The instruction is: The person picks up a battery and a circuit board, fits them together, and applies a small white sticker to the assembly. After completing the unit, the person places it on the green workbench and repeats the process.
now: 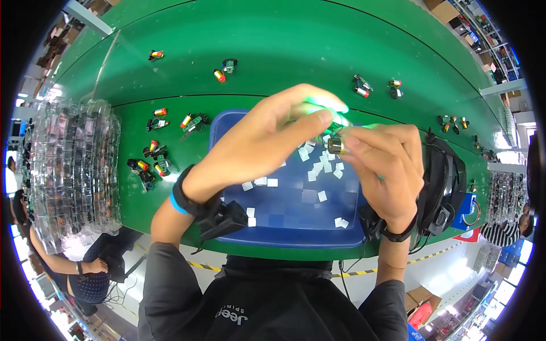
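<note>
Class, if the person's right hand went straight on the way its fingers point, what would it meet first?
Probably the left hand: the right hand points leftward towards it, with a dark cylinder leading in its grip. Depth between the hands is unclear.

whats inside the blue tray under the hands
Small white squares lie scattered in the blue tray, some overlapping. The left hand, right hand and a black wrist device cover parts of it; whatever lies beneath them cannot be seen.

Held module (338, 119) glows green. Workbench (278, 40) is green, tray (290, 237) blue, squares (322, 196) white. Floor tape (362, 275) shows yellow-and-black stripes.
</note>
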`<state>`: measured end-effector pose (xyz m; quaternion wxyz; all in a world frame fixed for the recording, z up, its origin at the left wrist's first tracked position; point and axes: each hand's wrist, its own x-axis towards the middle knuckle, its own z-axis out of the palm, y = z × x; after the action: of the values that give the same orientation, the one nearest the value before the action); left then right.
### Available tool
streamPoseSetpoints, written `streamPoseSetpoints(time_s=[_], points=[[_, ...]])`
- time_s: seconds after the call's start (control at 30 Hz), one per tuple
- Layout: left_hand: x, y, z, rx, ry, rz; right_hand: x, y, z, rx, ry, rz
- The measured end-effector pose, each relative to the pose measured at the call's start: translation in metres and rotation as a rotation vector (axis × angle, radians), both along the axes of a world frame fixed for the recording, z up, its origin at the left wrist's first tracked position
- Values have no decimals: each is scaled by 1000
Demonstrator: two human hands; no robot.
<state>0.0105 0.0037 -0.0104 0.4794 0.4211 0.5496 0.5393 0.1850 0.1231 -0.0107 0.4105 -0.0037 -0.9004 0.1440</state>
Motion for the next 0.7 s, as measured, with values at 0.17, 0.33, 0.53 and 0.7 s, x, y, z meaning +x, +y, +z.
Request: streamPoseSetpoints(time_s=[0.17,0.33,0.53,0.7], points=[[4,-2,8,-61,-245,-143,5,4,6,8,-31,-25],[5,-1,-2,-47,-134,-100,1,10,-1,113,12,-21],[6,-4,1,-1,-214,-121,2,12,1,222,19,-57],[15,-5,4,55,-78,-80,1,12,4,249,23,-51]])
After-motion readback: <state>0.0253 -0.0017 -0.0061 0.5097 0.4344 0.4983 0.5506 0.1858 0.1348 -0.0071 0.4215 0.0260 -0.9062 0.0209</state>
